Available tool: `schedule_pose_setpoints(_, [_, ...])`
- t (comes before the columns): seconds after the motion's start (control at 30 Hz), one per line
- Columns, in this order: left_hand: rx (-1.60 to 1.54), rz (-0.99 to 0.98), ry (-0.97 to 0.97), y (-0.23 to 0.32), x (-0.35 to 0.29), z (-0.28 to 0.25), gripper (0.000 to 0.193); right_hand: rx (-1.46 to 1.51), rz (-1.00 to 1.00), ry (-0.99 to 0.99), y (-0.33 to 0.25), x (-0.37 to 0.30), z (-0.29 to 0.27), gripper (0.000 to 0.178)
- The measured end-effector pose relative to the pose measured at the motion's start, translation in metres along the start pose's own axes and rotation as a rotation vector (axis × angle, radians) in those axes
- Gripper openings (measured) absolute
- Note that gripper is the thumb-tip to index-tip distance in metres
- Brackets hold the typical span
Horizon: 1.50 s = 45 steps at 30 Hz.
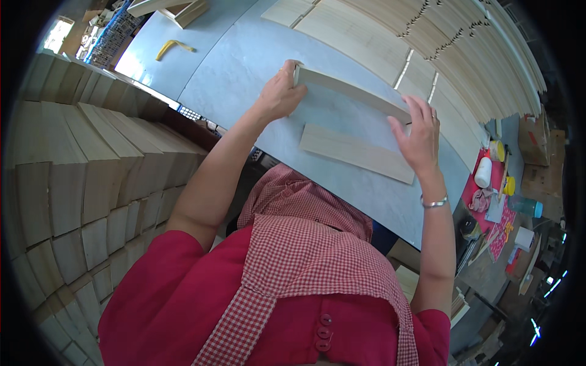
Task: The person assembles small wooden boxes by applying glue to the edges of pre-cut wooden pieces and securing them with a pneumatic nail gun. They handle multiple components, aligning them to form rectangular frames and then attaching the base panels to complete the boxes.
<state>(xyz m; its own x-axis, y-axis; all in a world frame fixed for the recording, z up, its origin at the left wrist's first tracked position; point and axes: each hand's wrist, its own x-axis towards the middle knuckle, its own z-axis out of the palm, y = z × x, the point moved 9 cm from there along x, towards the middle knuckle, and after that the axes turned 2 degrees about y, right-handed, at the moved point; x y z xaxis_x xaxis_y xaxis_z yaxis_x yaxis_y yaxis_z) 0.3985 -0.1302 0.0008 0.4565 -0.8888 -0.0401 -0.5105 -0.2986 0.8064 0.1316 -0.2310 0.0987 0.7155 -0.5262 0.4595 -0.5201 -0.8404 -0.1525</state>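
Left hand [279, 93]: closed about the left, far end of the held slat, thumb under and fingers curled over the end edge.
Right hand [419, 135]: fingers spread and half open, tips pressed on the right, nearer end of the same slat; a bracelet [434, 202] sat on that wrist.
Held slat [351, 93]: a long, thin strip of pale wood, raised on edge between both hands, just above the table.
Long axis: ran from far left to near right, slanting across the view; each hand took one end, so neither was nearer the middle.
Flat slat [356, 153]: a second pale strip lay flat on the table, just nearer than the held one and almost parallel to it, closer to the right hand.
Table [244, 67]: a grey-blue sheet surface.
Slat rows [452, 55]: many like strips packed on edge beyond the held slat, far right.
Block stacks [79, 177]: pale wood blocks piled at the left.
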Motion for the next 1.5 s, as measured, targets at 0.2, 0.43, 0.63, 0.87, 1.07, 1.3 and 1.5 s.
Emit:
schedule_pose_setpoints(0.2, [0.021, 0.032, 0.010, -0.005, 0.004, -0.001, 0.052, 0.173, -0.046, -0.464, -0.072, -0.055, 0.045, 0.063])
schedule_pose_setpoints(0.43, [0.031, 0.054, 0.005, -0.004, 0.005, 0.000, 0.059, 0.293, 0.123, -0.469, -0.068, -0.055, 0.045, 0.042])
schedule_pose_setpoints(0.63, [0.026, 0.115, 0.015, 0.000, 0.006, -0.001, 0.064, 0.158, -0.117, -0.279, -0.113, -0.031, 0.036, 0.016])
schedule_pose_setpoints(0.87, [0.041, 0.143, 0.020, 0.000, 0.007, -0.001, 0.064, 0.117, -0.073, -0.277, -0.107, -0.020, 0.051, 0.023])
schedule_pose_setpoints(1.07, [0.032, 0.165, 0.015, -0.001, 0.007, -0.001, 0.063, 0.133, -0.067, -0.215, -0.104, -0.017, 0.056, 0.013])
schedule_pose_setpoints(1.3, [0.058, 0.143, 0.025, 0.003, 0.005, -0.002, 0.061, 0.141, -0.053, -0.179, -0.103, -0.014, 0.059, 0.011])
schedule_pose_setpoints(1.5, [-0.137, 0.000, -0.096, -0.007, 0.004, 0.001, 0.080, 0.119, -0.052, -0.159, -0.105, -0.013, 0.059, 0.013])
